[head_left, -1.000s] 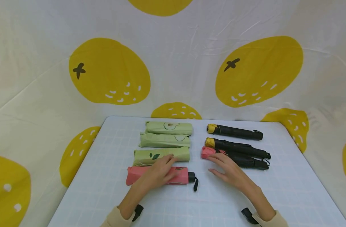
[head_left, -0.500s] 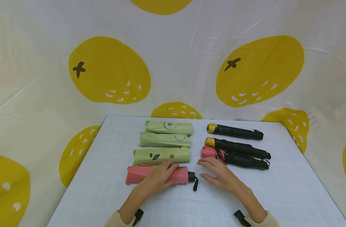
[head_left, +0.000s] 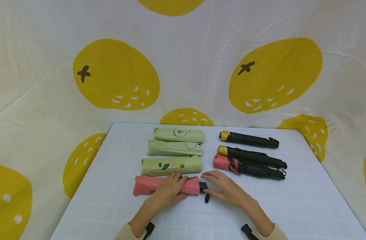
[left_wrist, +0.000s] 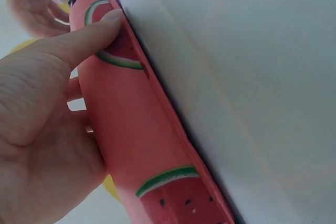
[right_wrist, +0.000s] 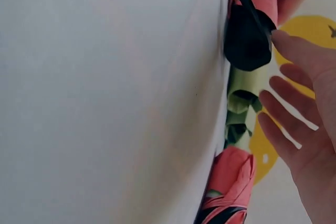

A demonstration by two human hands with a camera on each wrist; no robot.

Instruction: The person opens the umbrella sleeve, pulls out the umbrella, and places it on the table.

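A folded pink umbrella (head_left: 145, 185) with a watermelon print lies crosswise on the table, nearest the person. My left hand (head_left: 168, 191) grips its sleeve near the handle end; in the left wrist view the thumb lies across the pink cover (left_wrist: 131, 108) and the fingers go behind it. At the umbrella's right end the black handle (head_left: 202, 186) sticks out with a wrist loop (head_left: 207, 198). Around that end my right hand (head_left: 226, 190) reaches with fingers apart. The right wrist view puts its thumb tip right at the edge of the handle (right_wrist: 248, 40).
Behind the pink umbrella lie several green avocado-print umbrellas (head_left: 171, 165) in a column. To the right are black folded umbrellas with yellow ends (head_left: 249, 139) and one with a pink end (head_left: 255, 168). A curtain (head_left: 195, 66) with yellow fruit stands behind the table (head_left: 291, 200).
My right hand has moved left and toward me, from beside the pink-ended black umbrella to the pink umbrella's handle. My left hand has settled onto the pink umbrella.
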